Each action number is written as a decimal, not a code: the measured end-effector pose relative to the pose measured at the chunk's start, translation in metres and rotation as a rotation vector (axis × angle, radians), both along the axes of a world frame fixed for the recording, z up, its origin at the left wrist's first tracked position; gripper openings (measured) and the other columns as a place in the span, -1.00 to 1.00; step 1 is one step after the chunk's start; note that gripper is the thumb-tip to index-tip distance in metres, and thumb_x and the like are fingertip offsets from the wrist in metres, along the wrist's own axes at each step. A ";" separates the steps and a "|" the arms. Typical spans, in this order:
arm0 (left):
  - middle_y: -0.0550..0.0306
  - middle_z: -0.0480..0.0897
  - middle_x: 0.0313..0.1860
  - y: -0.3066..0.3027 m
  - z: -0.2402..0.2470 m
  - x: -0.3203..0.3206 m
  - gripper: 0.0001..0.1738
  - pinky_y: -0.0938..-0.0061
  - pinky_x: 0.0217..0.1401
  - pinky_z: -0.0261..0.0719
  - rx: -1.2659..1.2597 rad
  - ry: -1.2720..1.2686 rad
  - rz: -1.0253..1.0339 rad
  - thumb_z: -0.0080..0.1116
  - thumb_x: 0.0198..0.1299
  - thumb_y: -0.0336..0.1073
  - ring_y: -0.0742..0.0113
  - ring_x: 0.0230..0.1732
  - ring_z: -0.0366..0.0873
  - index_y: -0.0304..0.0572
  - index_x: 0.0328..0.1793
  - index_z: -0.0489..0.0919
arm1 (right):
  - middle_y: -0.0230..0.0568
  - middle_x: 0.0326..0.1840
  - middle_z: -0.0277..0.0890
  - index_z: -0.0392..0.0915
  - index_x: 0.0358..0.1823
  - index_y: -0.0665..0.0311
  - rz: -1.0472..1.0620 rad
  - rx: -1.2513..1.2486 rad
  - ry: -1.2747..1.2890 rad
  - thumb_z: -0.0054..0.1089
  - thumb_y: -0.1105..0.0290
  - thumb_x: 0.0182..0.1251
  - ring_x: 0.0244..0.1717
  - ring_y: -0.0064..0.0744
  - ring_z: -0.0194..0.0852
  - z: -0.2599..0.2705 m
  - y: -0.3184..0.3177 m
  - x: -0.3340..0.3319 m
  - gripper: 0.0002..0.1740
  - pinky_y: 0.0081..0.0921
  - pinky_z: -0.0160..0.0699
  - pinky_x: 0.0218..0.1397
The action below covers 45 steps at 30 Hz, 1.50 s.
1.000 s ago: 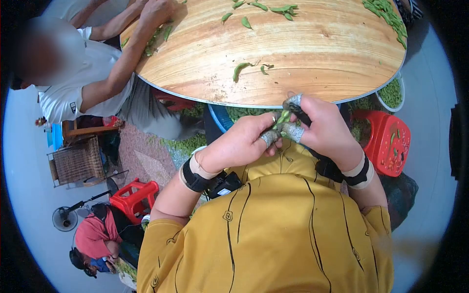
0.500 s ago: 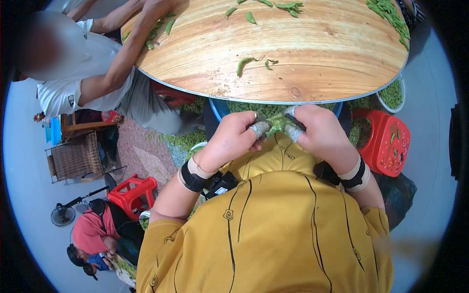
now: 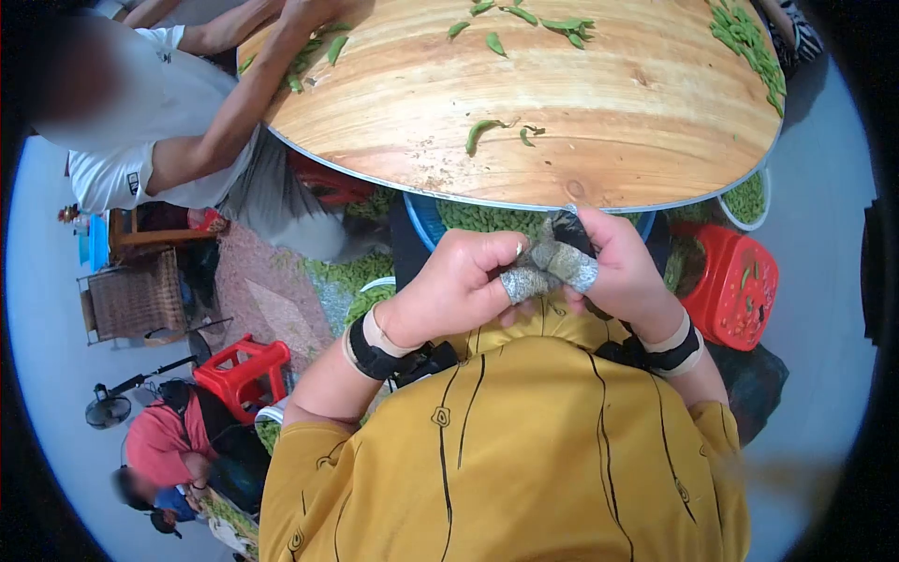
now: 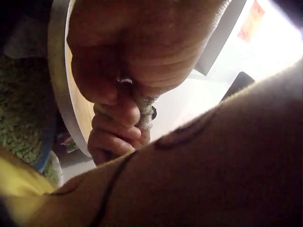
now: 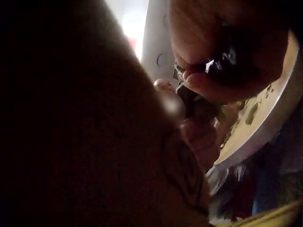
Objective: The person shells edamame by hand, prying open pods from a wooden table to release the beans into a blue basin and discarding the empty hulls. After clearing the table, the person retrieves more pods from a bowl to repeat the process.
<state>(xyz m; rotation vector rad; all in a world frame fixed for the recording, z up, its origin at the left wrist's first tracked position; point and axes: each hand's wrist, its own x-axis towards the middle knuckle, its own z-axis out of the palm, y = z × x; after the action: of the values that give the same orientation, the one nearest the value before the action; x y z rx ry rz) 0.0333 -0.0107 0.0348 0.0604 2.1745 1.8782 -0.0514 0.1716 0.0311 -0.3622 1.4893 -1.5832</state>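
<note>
Just below the table's near edge, the left hand [image 3: 459, 286] and right hand [image 3: 627, 276] meet at their fingertips in the head view. Grey tape wraps several thumb and finger tips. Both hands' fingers are curled and pinch together, covering nearly all of the green pods between them. In the left wrist view the left hand [image 4: 118, 113] has its fingers bent inward. The right hand [image 5: 227, 61] is dark in the right wrist view, its fingers curled too. A curved green pod [image 3: 478, 134] lies on the wooden table [image 3: 562, 150] beyond.
Under the table edge stands a blue basin [image 3: 424, 222] of green beans. More pods [image 3: 744, 51] lie at the table's right. A red stool [image 3: 735, 300] and a white bowl [image 3: 769, 201] are at right. A person in white [image 3: 187, 103] leans at left; another [image 3: 169, 436] sits lower left.
The green pods seen between the fingertips half a second ago are now mostly covered. The right hand has moved slightly down, and the taped fingers have closed together.
</note>
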 end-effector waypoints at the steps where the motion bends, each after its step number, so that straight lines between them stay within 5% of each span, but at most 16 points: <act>1: 0.24 0.56 -0.57 -0.002 0.000 0.000 -0.91 0.64 -0.50 0.48 0.112 -0.074 -0.026 0.06 0.25 -0.42 0.57 -0.57 0.54 -0.22 -0.19 0.58 | -0.48 -0.54 0.46 0.52 -0.21 0.30 0.029 0.006 0.011 0.22 0.35 0.25 -0.62 -0.78 0.37 0.001 0.001 -0.002 -0.81 -0.70 0.36 -0.61; 6: 0.32 0.57 -0.52 -0.014 -0.012 0.009 -0.89 0.69 -0.47 0.48 0.140 -0.110 -0.099 -0.01 0.31 -0.44 0.64 -0.52 0.53 -0.26 -0.20 0.55 | -0.35 -0.53 0.50 0.53 -0.19 0.32 0.154 0.120 0.110 0.29 0.34 0.18 -0.60 -0.61 0.43 -0.006 -0.005 -0.004 -0.75 -0.57 0.44 -0.54; 8: 0.25 0.55 -0.56 -0.028 -0.020 0.016 -0.92 0.65 -0.48 0.47 -0.173 -0.042 -0.133 0.04 0.27 -0.44 0.60 -0.53 0.54 -0.27 -0.26 0.53 | -0.07 -0.48 0.52 0.51 -0.26 0.35 0.042 0.090 0.804 0.31 0.35 0.09 -0.50 -0.23 0.51 -0.022 -0.012 0.005 -0.74 -0.38 0.49 -0.39; 9: 0.13 0.52 -0.61 -0.037 -0.018 0.019 -0.89 0.57 -0.49 0.48 -0.436 0.133 -0.115 0.12 0.20 -0.39 0.54 -0.54 0.56 -0.27 -0.35 0.51 | 0.14 -0.43 0.46 0.46 -0.34 0.37 0.143 0.267 0.782 0.30 0.38 0.00 -0.35 0.10 0.48 -0.020 -0.011 0.003 -0.74 -0.21 0.47 -0.26; 12: -0.07 0.55 -0.56 -0.057 -0.024 0.036 -0.82 0.22 -0.42 0.53 -1.080 0.014 -0.111 0.23 0.05 -0.32 -0.02 -0.48 0.59 -0.26 -0.43 0.49 | 0.13 -0.45 0.44 0.42 -0.40 0.36 0.205 0.331 0.974 0.24 0.40 0.03 -0.33 0.16 0.45 -0.025 -0.010 0.001 -0.78 -0.14 0.45 -0.26; 15: -0.10 0.55 -0.53 -0.059 -0.012 0.031 -0.85 0.12 -0.33 0.53 -1.172 0.005 -0.036 0.24 0.00 -0.35 -0.16 -0.39 0.55 -0.24 -0.39 0.51 | 0.12 -0.47 0.42 0.43 -0.39 0.37 0.190 0.317 1.014 0.20 0.37 0.08 -0.35 0.16 0.44 -0.033 -0.012 0.001 -0.79 -0.07 0.43 -0.26; 21: -0.10 0.55 -0.36 -0.028 -0.009 -0.047 -0.79 0.13 -0.31 0.53 -1.081 0.502 0.353 0.18 0.00 -0.42 -0.12 -0.32 0.55 -0.22 -0.20 0.49 | 0.11 -0.48 0.42 0.41 -0.42 0.36 0.182 0.321 1.043 0.18 0.36 0.10 -0.37 0.16 0.43 -0.020 -0.016 0.001 -0.80 -0.08 0.42 -0.28; 24: -0.13 0.54 -0.31 -0.027 -0.024 -0.080 -0.79 0.15 -0.30 0.53 -1.163 0.408 0.344 0.16 0.00 -0.44 -0.13 -0.28 0.55 -0.26 -0.20 0.47 | 0.14 -0.47 0.42 0.40 -0.44 0.37 0.155 0.324 1.005 0.20 0.37 0.08 -0.36 0.20 0.41 -0.017 -0.007 0.002 -0.79 -0.07 0.42 -0.27; 28: -0.04 0.58 -0.34 -0.028 -0.018 -0.084 -0.79 0.34 -0.24 0.56 -0.938 0.561 0.337 0.09 0.01 -0.59 0.06 -0.30 0.58 -0.33 -0.18 0.51 | -0.04 -0.54 0.44 0.45 -0.38 0.34 0.090 0.275 1.037 0.21 0.35 0.18 -0.50 -0.07 0.48 -0.015 0.001 -0.001 -0.81 -0.25 0.45 -0.40; 29: -0.04 0.58 -0.34 -0.023 -0.016 -0.081 -0.79 0.34 -0.24 0.56 -0.941 0.557 0.325 0.09 0.01 -0.59 0.06 -0.30 0.58 -0.33 -0.18 0.51 | -0.19 -0.55 0.44 0.49 -0.31 0.32 0.022 0.256 0.597 0.20 0.34 0.24 -0.56 -0.28 0.45 -0.005 0.000 -0.002 -0.82 -0.40 0.41 -0.46; 31: 0.13 0.64 -0.20 -0.010 -0.010 -0.070 -0.73 0.52 -0.20 0.54 0.056 0.158 0.362 0.09 0.13 -0.60 0.39 -0.25 0.58 -0.33 -0.02 0.55 | -0.51 -0.54 0.38 0.52 -0.11 0.27 -0.140 0.074 0.055 0.13 0.34 0.37 -0.61 -0.77 0.28 -0.012 -0.004 -0.005 -0.82 -0.74 0.27 -0.58; 36: 0.14 0.63 -0.06 0.006 -0.007 -0.051 -0.71 0.56 -0.02 0.53 0.412 0.069 0.371 0.11 0.21 -0.56 0.46 -0.08 0.57 -0.31 0.07 0.55 | -0.43 -0.45 0.48 0.50 -0.11 0.32 -0.244 -0.138 -0.132 0.09 0.46 0.37 -0.63 -0.74 0.26 -0.004 -0.014 -0.017 -0.86 -0.75 0.29 -0.58; 39: 0.19 0.62 -0.19 0.008 -0.006 -0.044 -0.72 0.59 -0.23 0.57 0.331 0.224 0.417 0.09 0.22 -0.54 0.48 -0.24 0.57 -0.33 0.07 0.53 | -0.44 -0.41 0.50 0.51 -0.14 0.35 -0.258 -0.153 -0.023 0.07 0.43 0.39 -0.57 -0.70 0.30 -0.011 -0.008 -0.020 -0.86 -0.68 0.37 -0.52; 42: 0.08 0.63 -0.05 0.003 -0.008 -0.036 -0.63 0.55 -0.17 0.59 0.354 0.208 0.320 0.16 0.21 -0.48 0.34 -0.14 0.61 -0.34 0.16 0.45 | -0.34 -0.42 0.51 0.54 -0.17 0.35 -0.309 -0.067 0.483 0.13 0.48 0.27 -0.54 -0.48 0.39 -0.010 0.000 -0.019 -0.86 -0.52 0.45 -0.44; 44: 0.07 0.63 -0.09 -0.004 -0.001 -0.035 -0.60 0.54 -0.26 0.59 0.468 -0.109 0.277 0.14 0.26 -0.35 0.32 -0.24 0.62 -0.34 0.18 0.41 | -0.16 -0.42 0.49 0.56 -0.17 0.33 -0.180 0.131 1.268 0.18 0.56 0.04 -0.46 -0.18 0.46 -0.010 0.009 -0.030 -0.74 -0.38 0.50 -0.34; 45: 0.10 0.63 -0.16 -0.006 -0.003 -0.037 -0.65 0.57 -0.31 0.56 0.465 -0.184 0.221 0.04 0.34 -0.22 0.32 -0.31 0.61 -0.31 0.12 0.45 | -0.06 -0.42 0.45 0.57 -0.16 0.28 -0.158 0.145 1.293 0.19 0.60 -0.15 -0.42 -0.04 0.48 -0.007 0.011 -0.031 -0.61 -0.35 0.50 -0.35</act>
<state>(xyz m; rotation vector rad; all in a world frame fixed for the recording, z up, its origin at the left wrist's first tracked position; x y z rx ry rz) -0.0033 -0.0166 0.0321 -0.2627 1.6456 2.3717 -0.0821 0.1827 0.0240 -1.3763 2.5939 -1.3313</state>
